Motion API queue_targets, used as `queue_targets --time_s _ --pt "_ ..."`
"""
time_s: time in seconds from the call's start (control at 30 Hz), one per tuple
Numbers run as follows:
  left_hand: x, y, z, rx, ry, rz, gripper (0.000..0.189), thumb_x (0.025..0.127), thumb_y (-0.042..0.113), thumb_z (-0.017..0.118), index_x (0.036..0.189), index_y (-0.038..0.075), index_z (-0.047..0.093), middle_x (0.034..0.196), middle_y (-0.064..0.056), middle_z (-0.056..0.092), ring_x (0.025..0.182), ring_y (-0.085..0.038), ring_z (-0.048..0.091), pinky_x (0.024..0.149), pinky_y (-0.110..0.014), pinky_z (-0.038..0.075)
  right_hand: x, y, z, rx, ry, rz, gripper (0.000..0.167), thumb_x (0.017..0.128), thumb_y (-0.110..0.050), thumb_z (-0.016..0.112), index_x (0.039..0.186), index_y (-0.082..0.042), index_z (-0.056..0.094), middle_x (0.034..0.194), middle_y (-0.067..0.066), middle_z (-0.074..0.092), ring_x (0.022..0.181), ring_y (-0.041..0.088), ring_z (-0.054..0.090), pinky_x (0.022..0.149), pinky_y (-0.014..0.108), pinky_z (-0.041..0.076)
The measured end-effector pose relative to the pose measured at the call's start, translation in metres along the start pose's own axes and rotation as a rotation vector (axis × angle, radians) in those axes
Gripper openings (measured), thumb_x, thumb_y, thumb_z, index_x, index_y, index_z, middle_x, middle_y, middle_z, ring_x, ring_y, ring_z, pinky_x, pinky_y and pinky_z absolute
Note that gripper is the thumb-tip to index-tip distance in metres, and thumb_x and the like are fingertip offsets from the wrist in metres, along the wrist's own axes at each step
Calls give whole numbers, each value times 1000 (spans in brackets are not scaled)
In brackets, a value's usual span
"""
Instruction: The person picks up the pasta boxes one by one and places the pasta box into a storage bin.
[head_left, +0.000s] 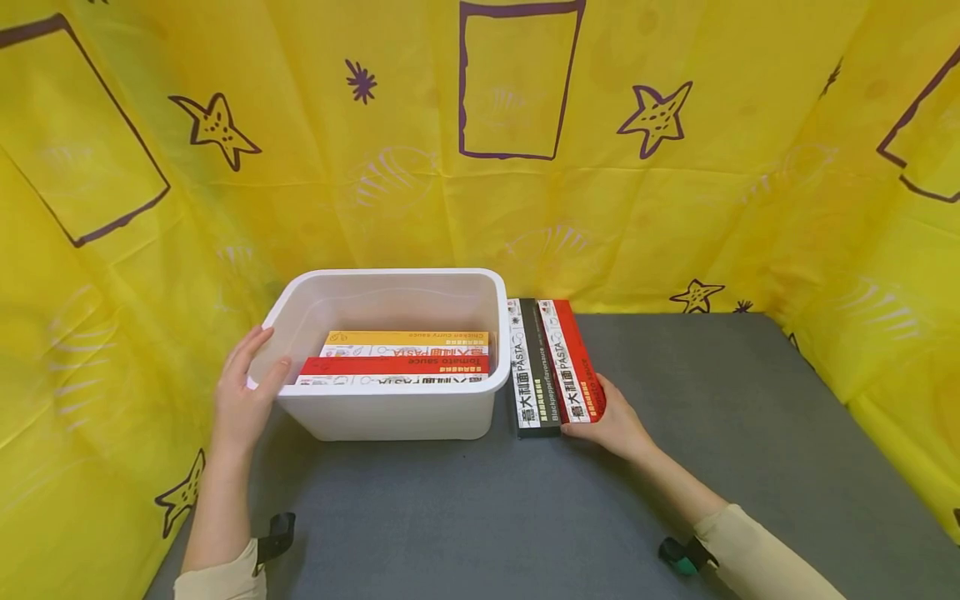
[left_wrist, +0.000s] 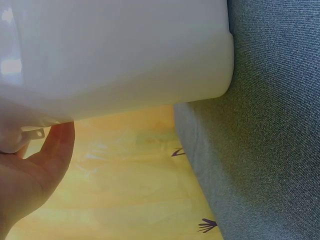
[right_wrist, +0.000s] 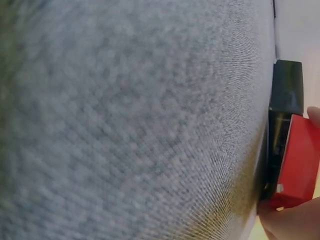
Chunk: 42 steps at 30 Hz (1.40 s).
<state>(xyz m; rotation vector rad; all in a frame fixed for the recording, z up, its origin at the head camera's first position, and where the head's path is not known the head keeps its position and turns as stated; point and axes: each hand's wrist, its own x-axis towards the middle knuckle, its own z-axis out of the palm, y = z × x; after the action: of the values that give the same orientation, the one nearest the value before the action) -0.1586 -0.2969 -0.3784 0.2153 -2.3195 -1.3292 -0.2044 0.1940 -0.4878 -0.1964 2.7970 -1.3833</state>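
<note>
From my seat, the red box (head_left: 570, 350) is over on the table (head_left: 465, 517) side, just right of the black box (head_left: 542, 375). Looks like printed card, so I'd guess light, fairly stiff, a bit slick, and easy to dent if squeezed hard. Best hold imo is across the narrow width, closer to the middle so the far end doesn't droop. My right hand (head_left: 617, 422) has it gripped at the near end, spread about as wide as the box. Can't tell if that end is lifted. My left hand (head_left: 246, 379) holds the bin (head_left: 390, 415) by its rim.
</note>
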Motion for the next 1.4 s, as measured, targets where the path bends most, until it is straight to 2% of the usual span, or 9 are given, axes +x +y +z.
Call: queue_targets --time_s 0.13,0.37,0.8,1.1,1.4 --pt "0 0 0 -1 1 -4 57 93 31 60 146 17 47 156 0 34 142 -30 27 109 -65 21 -3 -4 -4 44 3 50 104 69 -34 87 148 -2 28 137 18 47 117 31 49 98 49 41" --pt "0 0 0 0 3 -11 57 93 31 60 147 18 46 156 0 34 142 -30 27 109 -65 21 -8 -11 -8 60 13 106 107 72 -39 84 152 -3 22 144 19 40 124 33 43 101 53 38" --pt "0 -2 2 -8 27 14 55 93 29 60 145 16 48 154 -2 37 142 -27 28 111 -62 19 -13 -17 -9 131 77 129 105 73 -40 84 153 -10 22 145 17 42 125 31 44 102 51 35" --pt "0 -1 2 -13 33 19 54 93 28 60 144 16 49 154 -2 38 142 -27 29 112 -61 19 -13 -20 -11 186 101 134 104 75 -35 83 154 -8 23 149 17 38 130 32 41 107 49 32" --pt "0 0 2 -13 40 18 54 92 28 60 144 15 50 153 -3 38 142 -27 30 112 -61 19 -14 -24 -18 240 115 154 97 78 -29 80 154 -7 24 150 17 36 130 33 38 105 49 36"
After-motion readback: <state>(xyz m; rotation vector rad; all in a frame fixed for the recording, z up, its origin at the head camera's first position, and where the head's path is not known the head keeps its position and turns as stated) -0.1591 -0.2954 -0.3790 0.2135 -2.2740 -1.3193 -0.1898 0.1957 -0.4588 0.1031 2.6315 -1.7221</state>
